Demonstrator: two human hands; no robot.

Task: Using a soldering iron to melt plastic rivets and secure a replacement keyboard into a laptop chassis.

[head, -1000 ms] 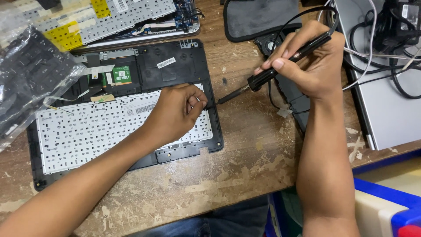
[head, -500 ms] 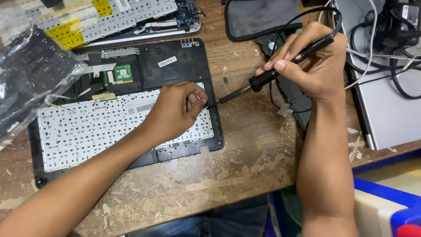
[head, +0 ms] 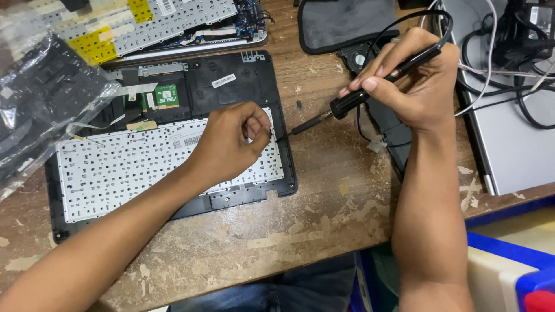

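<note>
The soldering iron (head: 370, 92) is being held in the right hand (head: 416, 81), fingers closed round its black handle like a pen, tip angled down towards the right edge of the white keyboard back (head: 144, 167). The left hand (head: 231, 141) is resting curled on that edge, pinching something too small to identify. Bracing both wrists on the tabletop (head: 324, 196) is advisable, keeping the tip off the fingertips.

A second keyboard panel (head: 144, 26) with yellow tape patches lies along the far edge of the worn wooden table (head: 324, 231). A crinkled plastic bag (head: 40, 110) sits at left, a grey pouch (head: 347, 23) farther back, a silver laptop (head: 514, 144) under tangled black cables (head: 520, 46) at right.
</note>
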